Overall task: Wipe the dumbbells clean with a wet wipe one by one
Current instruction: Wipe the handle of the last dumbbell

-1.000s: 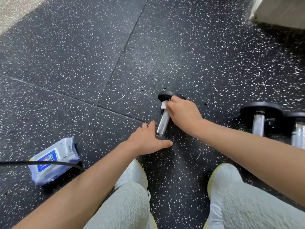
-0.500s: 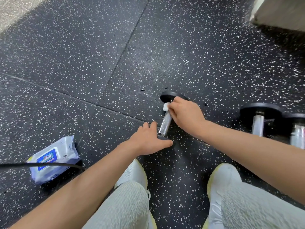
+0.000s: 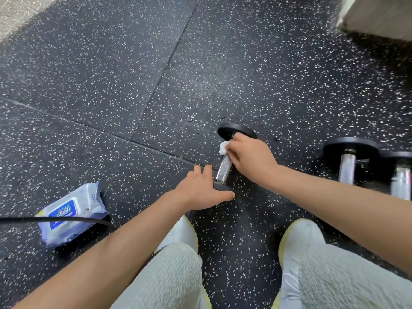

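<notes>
Dumbbell (image 3: 223, 169) lies on speckled floor (image 3: 111, 74), frame centre. Right hand (image 3: 249, 157) pinches wet wipe (image 3: 223, 148) against upper handle. Left hand (image 3: 202, 188) spread flat over near weight. Wipe pack (image 3: 71, 212) lower left; two more dumbbells (image 3: 347, 161) at right edge.

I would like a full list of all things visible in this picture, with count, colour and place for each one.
dumbbell being wiped: 1, black ends and silver handle, floor centre, between the hands
wet wipe: 1, white, held on the far part of the handle
other dumbbells: 2 partly visible, black and silver, floor at right edge
wipes pack: 1, white and blue, floor at left
cable: 1, black, crossing in front of the pack
floor: black rubber tiles with white speckles
pale block: 1, off-white, top right corner
shoes: 2, white with yellow edge, bottom
trousers: pale grey, bottom
left hand: on the near end of the dumbbell
right hand: closed on the wet wipe
</notes>
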Motion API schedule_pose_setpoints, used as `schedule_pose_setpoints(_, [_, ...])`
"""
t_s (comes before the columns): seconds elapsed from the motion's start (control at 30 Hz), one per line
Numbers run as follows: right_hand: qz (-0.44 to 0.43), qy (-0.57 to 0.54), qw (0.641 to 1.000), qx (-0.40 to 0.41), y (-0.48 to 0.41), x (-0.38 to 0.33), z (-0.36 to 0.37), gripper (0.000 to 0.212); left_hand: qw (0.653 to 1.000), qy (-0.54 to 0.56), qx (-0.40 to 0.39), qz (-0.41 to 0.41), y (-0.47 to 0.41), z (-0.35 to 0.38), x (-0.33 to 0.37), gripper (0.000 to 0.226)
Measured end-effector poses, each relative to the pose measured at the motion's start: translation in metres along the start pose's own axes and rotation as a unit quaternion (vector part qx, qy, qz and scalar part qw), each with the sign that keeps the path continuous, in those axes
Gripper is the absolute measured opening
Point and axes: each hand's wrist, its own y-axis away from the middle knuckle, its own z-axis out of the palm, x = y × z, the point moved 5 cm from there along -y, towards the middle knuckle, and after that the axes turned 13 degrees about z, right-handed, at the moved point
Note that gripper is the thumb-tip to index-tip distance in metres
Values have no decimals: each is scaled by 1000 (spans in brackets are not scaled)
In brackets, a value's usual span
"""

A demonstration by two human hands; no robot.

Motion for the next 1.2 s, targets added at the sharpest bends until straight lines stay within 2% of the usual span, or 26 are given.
schedule_pose_setpoints(0.13, [-100, -47, 989, -103, 38, -17, 16, 17, 999, 37, -15, -6, 1, 2, 0, 84])
schedule_pose_setpoints(0.2, [-129, -39, 983, -128, 38, -15, 14, 15, 999, 35, -18, -2, 1, 3, 1, 78])
schedule_pose_setpoints(0.27, [-110, -25, 989, -99, 24, -6, 8, 15, 999, 26, -18, 4, 1, 3, 4, 86])
schedule_pose_setpoints(0.37, [-20, -38, 999, -33, 4, 6, -4, 15, 999, 28, -13, 8, 1, 2, 5, 105])
schedule_pose_setpoints(0.43, [7, -47, 999, -24, 6, 5, -3, 13, 999, 33, -6, 12, 0, 2, 4, 114])
schedule_pose_setpoints(0.6, [-102, -70, 978, -167, 39, -12, 14, 10, 999, 36, 5, 22, -2, 7, 4, 129])
schedule_pose_setpoints(0.67, [-112, -73, 974, -184, 36, -9, 12, 9, 999, 32, 6, 26, -3, 8, 5, 131])
schedule_pose_setpoints(0.73, [-89, -70, 982, -152, 26, -2, 7, 9, 999, 28, 5, 26, -4, 10, 5, 133])
schedule_pose_setpoints(0.8, [-39, -62, 993, -88, 14, 7, -1, 11, 999, 39, 0, 19, -4, 10, 5, 132])
schedule_pose_setpoints(0.9, [34, -62, 997, -33, 5, 17, -8, 12, 997, 79, -6, 5, -4, 10, 5, 121])
schedule_pose_setpoints(0.97, [9, -73, 996, -58, 11, 12, -4, 10, 996, 87, -7, 4, -5, 11, 5, 117])
schedule_pose_setpoints(1.1, [-110, -73, 976, -175, 39, -6, 8, 8, 997, 82, -2, 9, -10, 16, 5, 121])
schedule_pose_setpoints(1.2, [-133, -38, 979, -153, 33, -2, 5, 6, 998, 65, 6, 10, -10, 16, 7, 127])
